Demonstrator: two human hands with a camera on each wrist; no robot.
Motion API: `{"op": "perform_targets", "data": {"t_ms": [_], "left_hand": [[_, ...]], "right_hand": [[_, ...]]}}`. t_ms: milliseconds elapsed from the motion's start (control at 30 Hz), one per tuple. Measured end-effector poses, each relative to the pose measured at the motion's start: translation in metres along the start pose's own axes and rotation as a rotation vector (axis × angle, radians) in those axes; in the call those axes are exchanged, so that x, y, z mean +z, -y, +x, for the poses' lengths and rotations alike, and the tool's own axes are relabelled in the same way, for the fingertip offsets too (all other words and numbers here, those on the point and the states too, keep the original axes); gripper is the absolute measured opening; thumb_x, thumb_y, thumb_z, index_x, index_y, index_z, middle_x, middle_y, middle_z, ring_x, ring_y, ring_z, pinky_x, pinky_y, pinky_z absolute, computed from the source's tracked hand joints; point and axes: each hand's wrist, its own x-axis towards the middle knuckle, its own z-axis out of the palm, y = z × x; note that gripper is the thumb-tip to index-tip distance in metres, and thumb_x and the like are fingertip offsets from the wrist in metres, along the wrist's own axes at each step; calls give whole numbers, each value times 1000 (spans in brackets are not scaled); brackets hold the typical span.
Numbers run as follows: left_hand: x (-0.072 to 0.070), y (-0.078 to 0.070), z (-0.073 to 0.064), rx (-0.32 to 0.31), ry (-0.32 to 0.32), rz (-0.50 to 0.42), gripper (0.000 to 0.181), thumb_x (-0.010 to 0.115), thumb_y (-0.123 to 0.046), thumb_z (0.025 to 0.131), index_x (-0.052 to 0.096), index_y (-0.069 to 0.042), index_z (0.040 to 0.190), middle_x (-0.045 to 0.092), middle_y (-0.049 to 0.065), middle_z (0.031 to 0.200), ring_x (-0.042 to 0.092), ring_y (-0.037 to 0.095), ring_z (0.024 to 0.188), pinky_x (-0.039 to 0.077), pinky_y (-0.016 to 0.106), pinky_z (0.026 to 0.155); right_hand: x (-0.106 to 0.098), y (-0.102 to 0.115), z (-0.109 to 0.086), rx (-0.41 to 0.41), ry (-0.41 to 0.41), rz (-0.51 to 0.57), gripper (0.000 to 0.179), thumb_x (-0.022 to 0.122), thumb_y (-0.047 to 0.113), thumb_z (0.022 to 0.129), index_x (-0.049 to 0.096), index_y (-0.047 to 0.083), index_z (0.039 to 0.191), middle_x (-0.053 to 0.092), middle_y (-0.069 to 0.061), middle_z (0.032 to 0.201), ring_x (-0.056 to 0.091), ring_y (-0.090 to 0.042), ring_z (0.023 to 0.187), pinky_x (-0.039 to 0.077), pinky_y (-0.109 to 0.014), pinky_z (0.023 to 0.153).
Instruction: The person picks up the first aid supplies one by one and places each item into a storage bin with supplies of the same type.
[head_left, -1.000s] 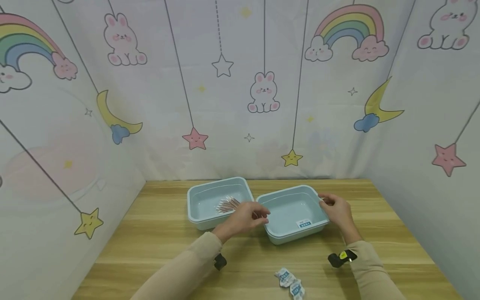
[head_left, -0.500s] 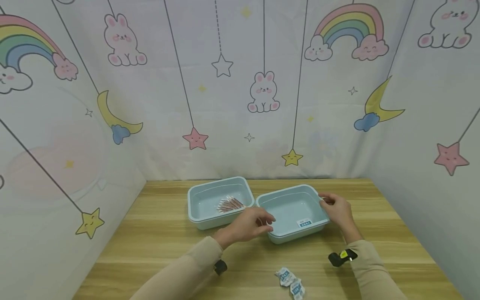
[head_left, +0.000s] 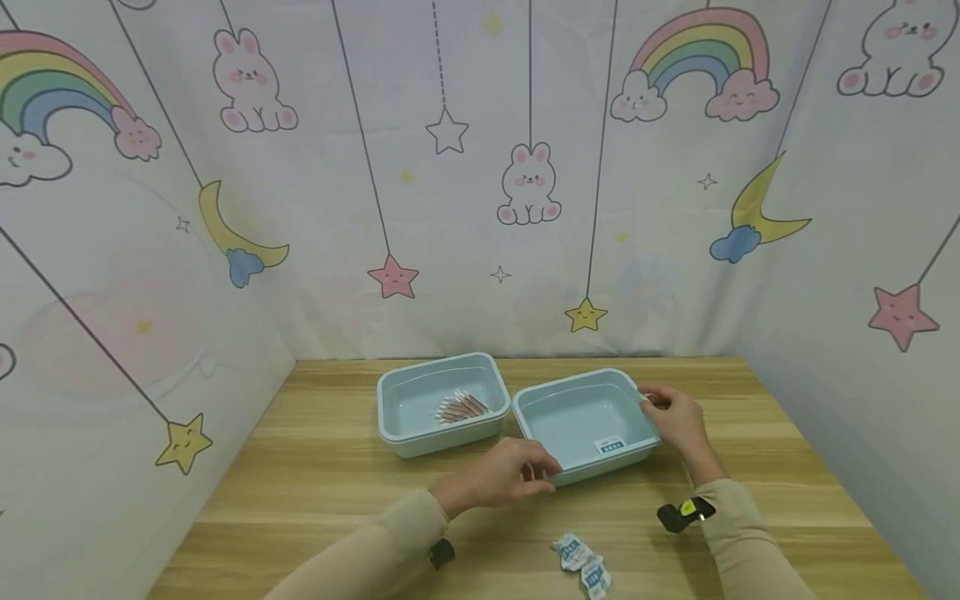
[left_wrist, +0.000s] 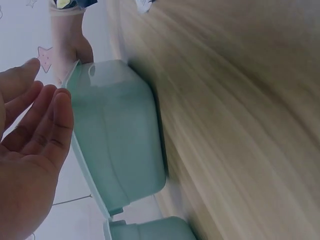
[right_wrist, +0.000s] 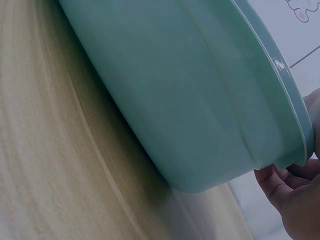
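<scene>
My right hand [head_left: 673, 421] grips the right rim of a light blue plastic basin [head_left: 577, 408]; in the right wrist view its fingers [right_wrist: 272, 187] curl under that rim. My left hand [head_left: 506, 473] is at the basin's front left corner, fingers loosely bent and thumb apart, with nothing between them. In the left wrist view the left fingertips overlap the basin's rim [left_wrist: 90, 165]. A small white packet with blue print [head_left: 610, 445] lies inside the basin near its front wall. To the left stands a matching basin [head_left: 405, 408] holding a fan of cotton swabs [head_left: 461, 408].
Two crumpled white and blue wrappers [head_left: 573, 552] lie on the wooden table [head_left: 315, 492] in front of the right basin. A cartoon-printed cloth wall [head_left: 465, 208] encloses the table at the back and sides. The basins stand side by side, almost meeting.
My left hand has moved from between the two basins toward me and slightly right, down to the right basin's front corner. The right hand keeps its hold on the rim.
</scene>
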Motion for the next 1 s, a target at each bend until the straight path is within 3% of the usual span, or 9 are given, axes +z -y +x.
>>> {"op": "perform_targets", "data": {"t_ms": [500, 667, 1000], "left_hand": [[20, -7, -5, 85, 155, 32, 26, 70, -21, 81, 65, -8, 103, 66, 1, 94, 61, 1, 75, 46, 3, 61], [29, -5, -7, 85, 208, 24, 27, 71, -22, 80, 65, -10, 104, 65, 0, 96, 60, -1, 77, 46, 3, 63], [38, -6, -7, 128, 228, 114, 30, 73, -27, 77, 65, -12, 101, 66, -3, 93, 58, -3, 73, 42, 0, 61]], "right_hand": [[1, 1, -2, 1, -13, -4, 27, 59, 19, 86, 66, 11, 110, 66, -12, 97, 60, -24, 87, 50, -34, 72], [2, -1, -1, -14, -13, -10, 26, 60, 20, 86, 66, 10, 110, 66, -12, 95, 60, -24, 86, 50, -31, 69], [1, -1, -2, -19, -7, -3, 27, 59, 19, 86, 65, 8, 111, 66, -13, 97, 61, -25, 87, 50, -33, 71]]}}
